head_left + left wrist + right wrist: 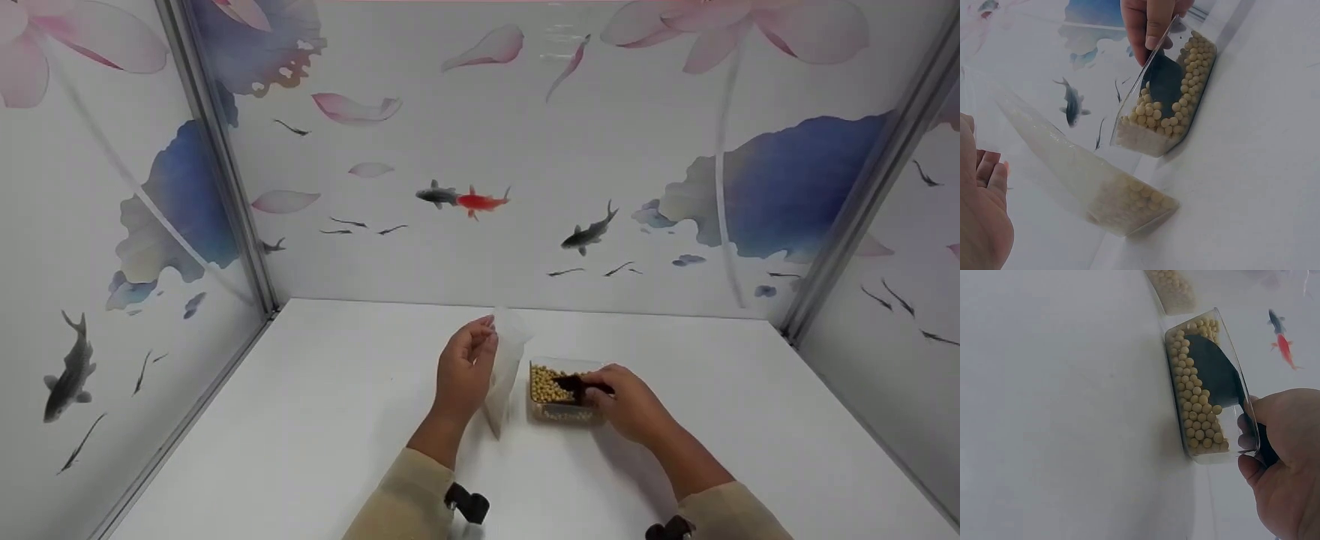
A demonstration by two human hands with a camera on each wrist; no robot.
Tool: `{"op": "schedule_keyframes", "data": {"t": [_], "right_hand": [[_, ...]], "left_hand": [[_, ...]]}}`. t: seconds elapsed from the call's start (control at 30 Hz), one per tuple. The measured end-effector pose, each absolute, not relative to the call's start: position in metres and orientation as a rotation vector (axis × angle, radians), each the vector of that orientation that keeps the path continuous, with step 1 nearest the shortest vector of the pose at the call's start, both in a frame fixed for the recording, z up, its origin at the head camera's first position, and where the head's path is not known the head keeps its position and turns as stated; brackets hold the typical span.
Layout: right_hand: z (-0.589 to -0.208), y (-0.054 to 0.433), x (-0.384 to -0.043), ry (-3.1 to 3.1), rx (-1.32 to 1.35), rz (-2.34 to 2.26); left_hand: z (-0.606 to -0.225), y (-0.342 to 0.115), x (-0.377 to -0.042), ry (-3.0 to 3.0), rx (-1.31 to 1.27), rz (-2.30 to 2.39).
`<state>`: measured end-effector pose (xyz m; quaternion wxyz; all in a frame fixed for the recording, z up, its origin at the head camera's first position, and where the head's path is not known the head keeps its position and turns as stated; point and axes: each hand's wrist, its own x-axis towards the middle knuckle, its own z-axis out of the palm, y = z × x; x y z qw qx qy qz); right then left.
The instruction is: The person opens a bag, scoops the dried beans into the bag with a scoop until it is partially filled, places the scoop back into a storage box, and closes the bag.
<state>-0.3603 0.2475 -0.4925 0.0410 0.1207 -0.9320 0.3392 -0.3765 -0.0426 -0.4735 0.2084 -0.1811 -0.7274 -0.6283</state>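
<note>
My left hand [466,369] pinches the top edge of a translucent plastic bag [506,367], which hangs upright with its lower corner at the table. Some round, pale yellow beans, like soybeans, lie in the bottom of the bag [1134,205]. To its right stands a clear rectangular container [566,412] holding many more of these beans [1188,394]. My right hand [634,405] grips the handle of a small black scoop [1213,371]. The scoop's blade is down among the beans inside the container; its tip is partly hidden by them.
All of this is on a white table [315,420]. Behind it rises a white panel [420,262] printed with fish, petals and leaves, with similar panels on both sides. Metal posts [225,165] stand at the back corners.
</note>
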Motion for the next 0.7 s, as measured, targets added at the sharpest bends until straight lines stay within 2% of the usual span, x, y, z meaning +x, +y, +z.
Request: {"op": "schedule_keyframes", "data": {"t": [0.7], "right_hand": [[-0.489, 0.264, -0.36, -2.779, 0.303, 1.157]], "left_hand": [[-0.474, -0.043, -0.376, -2.04, -0.474, -1.753]]}}
